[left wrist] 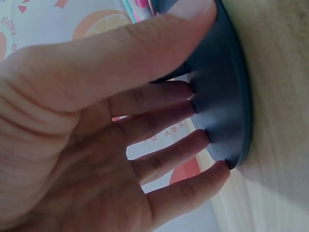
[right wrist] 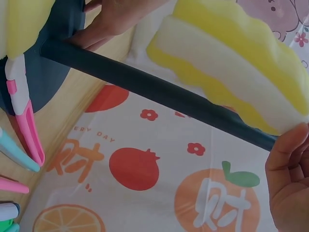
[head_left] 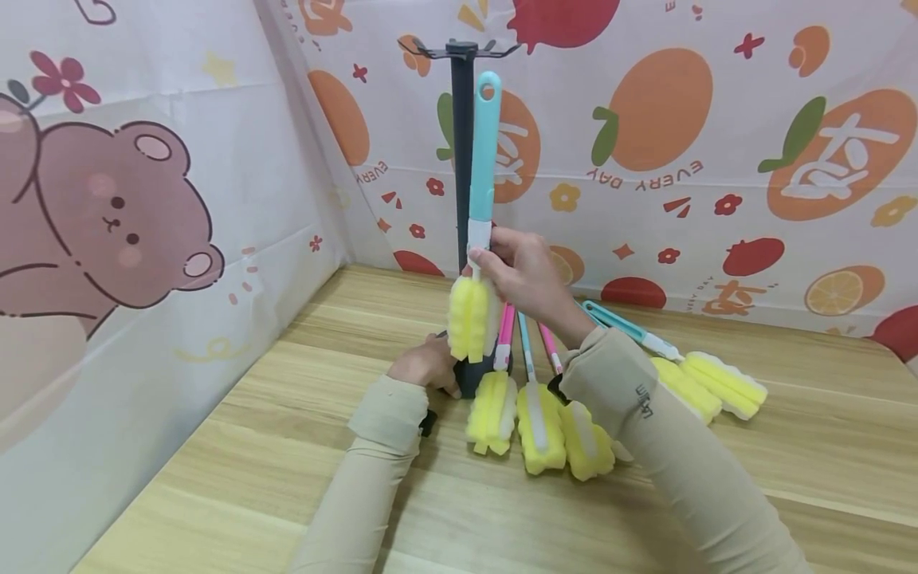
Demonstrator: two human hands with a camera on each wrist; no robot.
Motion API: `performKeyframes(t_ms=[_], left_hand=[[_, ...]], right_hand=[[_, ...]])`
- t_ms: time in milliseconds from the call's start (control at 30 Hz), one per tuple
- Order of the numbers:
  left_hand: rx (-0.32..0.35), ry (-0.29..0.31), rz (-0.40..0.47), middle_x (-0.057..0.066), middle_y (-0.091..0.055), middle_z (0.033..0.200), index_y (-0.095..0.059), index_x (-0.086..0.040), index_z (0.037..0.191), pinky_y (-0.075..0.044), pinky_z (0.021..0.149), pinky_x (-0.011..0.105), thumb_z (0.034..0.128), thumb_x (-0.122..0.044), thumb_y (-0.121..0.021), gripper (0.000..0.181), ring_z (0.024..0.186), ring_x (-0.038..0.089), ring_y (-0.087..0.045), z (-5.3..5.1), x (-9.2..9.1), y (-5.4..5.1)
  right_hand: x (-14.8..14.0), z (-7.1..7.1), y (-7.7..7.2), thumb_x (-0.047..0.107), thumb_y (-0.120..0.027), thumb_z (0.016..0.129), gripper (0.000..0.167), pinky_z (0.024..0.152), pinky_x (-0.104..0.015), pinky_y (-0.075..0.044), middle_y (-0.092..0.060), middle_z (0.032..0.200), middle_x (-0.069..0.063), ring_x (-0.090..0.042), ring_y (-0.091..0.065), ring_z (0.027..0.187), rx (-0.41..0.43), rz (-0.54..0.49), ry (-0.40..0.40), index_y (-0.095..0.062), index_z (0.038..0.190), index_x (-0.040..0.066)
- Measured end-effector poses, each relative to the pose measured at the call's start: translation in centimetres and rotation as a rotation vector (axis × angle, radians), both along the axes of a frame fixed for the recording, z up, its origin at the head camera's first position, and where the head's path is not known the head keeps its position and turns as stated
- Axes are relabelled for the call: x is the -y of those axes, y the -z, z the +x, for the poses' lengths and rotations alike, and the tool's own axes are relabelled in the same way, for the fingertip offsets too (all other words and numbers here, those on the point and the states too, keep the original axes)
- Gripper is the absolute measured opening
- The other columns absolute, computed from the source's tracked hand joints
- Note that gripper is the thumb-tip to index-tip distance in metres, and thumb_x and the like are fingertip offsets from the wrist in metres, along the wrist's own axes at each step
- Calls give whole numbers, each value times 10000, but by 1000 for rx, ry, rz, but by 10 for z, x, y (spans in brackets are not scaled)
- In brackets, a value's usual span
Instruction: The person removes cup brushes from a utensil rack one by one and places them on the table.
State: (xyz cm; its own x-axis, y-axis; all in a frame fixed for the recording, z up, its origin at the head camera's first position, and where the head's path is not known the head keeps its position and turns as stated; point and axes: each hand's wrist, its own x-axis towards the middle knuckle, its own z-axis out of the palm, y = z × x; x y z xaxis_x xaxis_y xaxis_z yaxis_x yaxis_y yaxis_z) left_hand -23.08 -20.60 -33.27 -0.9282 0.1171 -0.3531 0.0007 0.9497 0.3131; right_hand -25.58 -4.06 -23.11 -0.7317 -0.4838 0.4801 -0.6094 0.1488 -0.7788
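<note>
My right hand (head_left: 527, 271) pinches a sponge bottle brush (head_left: 485, 151) at its white neck, in front of the stand's pole. Its turquoise handle with a hanging hole points up, and its yellow and white sponge head (right wrist: 231, 67) hangs down. The dark stand (head_left: 462, 88) is upright, a thin pole with a ring of hooks on top. Low down at the left, my left hand (head_left: 426, 365) presses the stand's round base (left wrist: 219, 92). In the left wrist view its fingers are spread and nearly straight, fingertips touching the base.
Several more sponge brushes lie on the wooden table: one with a pink handle (head_left: 505, 331) near the base, others (head_left: 541, 430) beside it, and a further pair (head_left: 724, 385) to the right. Printed cloth walls (head_left: 631, 239) stand behind and at the left.
</note>
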Motion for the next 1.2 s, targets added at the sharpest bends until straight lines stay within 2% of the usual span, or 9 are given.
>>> performKeyframes(t_ms=[167, 400, 633, 867, 1000, 1200], left_hand=[[15, -15, 11, 91, -490, 1451, -559, -89, 1362, -401, 1073, 469, 782, -83, -887, 667, 1286, 302, -390, -1, 0, 1], [45, 6, -56, 89, -456, 1484, -608, -77, 1346, -427, 1050, 479, 816, -139, -871, 595, 1319, 304, -374, -2, -1, 3], [49, 11, -67, 75, -440, 1520, -585, -70, 1395, -429, 1051, 475, 827, -150, -864, 638, 1337, 294, -372, -3, -2, 4], [40, 10, -72, 96, -425, 1541, -551, -44, 1431, -443, 1035, 489, 833, -156, -862, 684, 1352, 300, -372, -3, -3, 3], [35, 21, -81, 104, -434, 1535, -545, -39, 1437, -436, 1046, 483, 839, -160, -857, 685, 1359, 301, -372, -3, -3, 2], [32, 33, -96, 111, -462, 1501, -570, -20, 1394, -446, 1034, 465, 846, -170, -854, 635, 1338, 298, -392, -4, -2, 2]], right_hand=[[-5, -2, 0, 46, -613, 1017, 157, 508, -273, -458, -710, 877, -171, -336, -511, 570, 62, -7, 0, -665, 1076, -90], [-10, -3, 2, 45, -619, 1014, 192, 497, -252, -442, -677, 828, -164, -230, -496, 546, 139, -2, 24, -674, 1129, -99], [-14, -3, 3, 64, -617, 1020, 169, 500, -238, -431, -591, 745, -134, -334, -474, 565, 149, 19, 43, -662, 1084, -86], [-17, -6, 4, 92, -610, 1030, 219, 523, -241, -469, -623, 818, -148, -194, -481, 548, 198, 31, 71, -655, 1146, -88], [-19, -7, 2, 92, -613, 1028, 228, 529, -245, -487, -636, 858, -154, -176, -492, 529, 237, 14, 80, -660, 1161, -87], [-20, -7, -1, 130, -623, 1029, 226, 531, -255, -507, -603, 824, -142, -168, -500, 509, 292, 39, 113, -680, 1152, -50]])
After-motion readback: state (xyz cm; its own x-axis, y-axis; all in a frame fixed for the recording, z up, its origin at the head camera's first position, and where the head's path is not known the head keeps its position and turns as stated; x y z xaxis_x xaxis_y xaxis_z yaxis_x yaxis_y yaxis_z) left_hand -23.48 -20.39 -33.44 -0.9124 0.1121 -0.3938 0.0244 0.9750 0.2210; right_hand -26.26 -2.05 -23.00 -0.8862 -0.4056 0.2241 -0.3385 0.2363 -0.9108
